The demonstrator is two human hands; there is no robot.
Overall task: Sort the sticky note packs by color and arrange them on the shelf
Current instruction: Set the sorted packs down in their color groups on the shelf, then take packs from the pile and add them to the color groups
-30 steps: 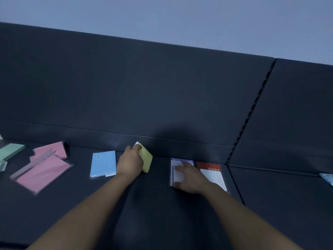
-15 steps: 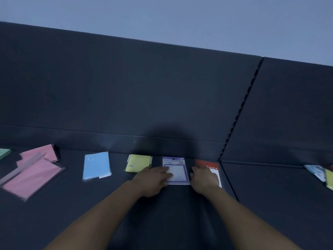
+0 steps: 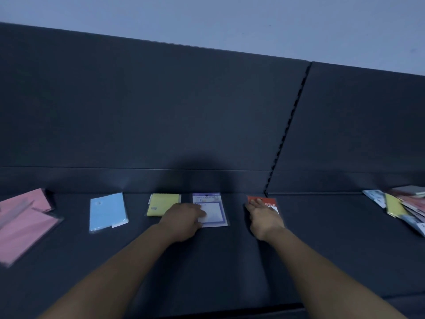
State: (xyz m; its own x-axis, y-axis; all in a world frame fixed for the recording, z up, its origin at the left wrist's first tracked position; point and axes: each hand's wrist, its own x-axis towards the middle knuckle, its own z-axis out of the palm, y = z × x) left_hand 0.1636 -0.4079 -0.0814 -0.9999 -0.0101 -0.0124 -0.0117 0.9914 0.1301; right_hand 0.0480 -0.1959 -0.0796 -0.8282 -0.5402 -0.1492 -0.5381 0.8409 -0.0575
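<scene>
Sticky note packs lie in a row on the dark shelf. From the left: pink packs, a blue pack, a yellow pack, a purple-framed pack and a red pack. My left hand rests on the left edge of the purple pack, fingers bent over it, partly covering the yellow pack's corner. My right hand lies flat with straight fingers on the red pack, hiding most of it.
A loose pile of mixed packs sits on the neighbouring shelf section at the far right. A slotted upright divides the two back panels. The shelf's front edge runs along the bottom of the view.
My left hand let go of the yellow pack, which now lies flat, and moved right onto the purple pack. My right hand moved off the purple pack onto the red one.
</scene>
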